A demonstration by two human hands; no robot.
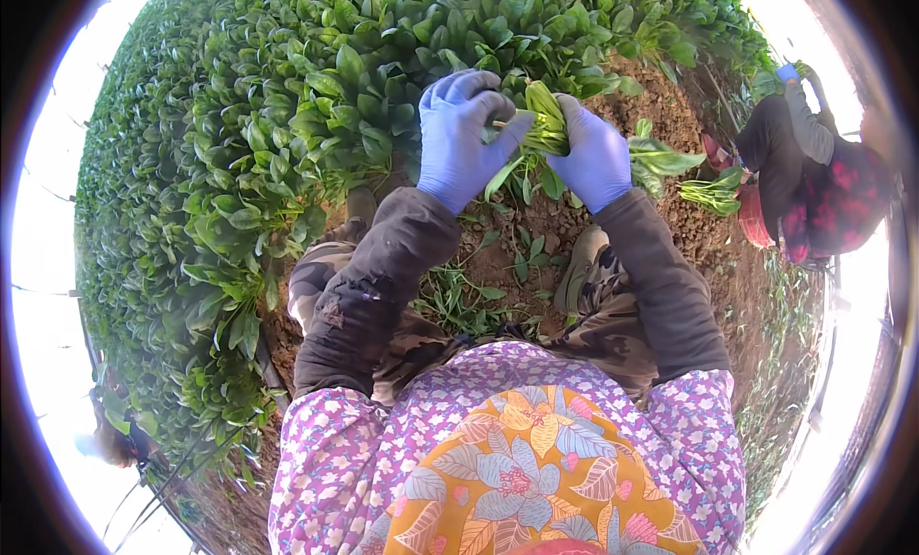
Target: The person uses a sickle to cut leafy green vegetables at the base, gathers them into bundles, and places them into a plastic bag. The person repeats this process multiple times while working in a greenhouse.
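Note:
Both my hands wear blue-violet gloves dirtied at the fingers. My right hand (592,153) grips a bunch of leafy greens (543,121), which look like spinach, with its pale stem ends pointing up and away from me. Close beside it is my left hand (463,135), its fingers curled and its thumb against the near side of the stems. Whether a stem is pinched in the left fingers is too small to tell. A few leaves of the bunch hang down between my wrists.
Dense greens (287,110) grow ahead and to the left. Cut bunches (711,192) lie on bare soil (660,103) at right, near a co-worker (811,174). Loose leaves (463,296) litter the ground between my shoes (580,264). Another person (115,433) shows partly at the left rim.

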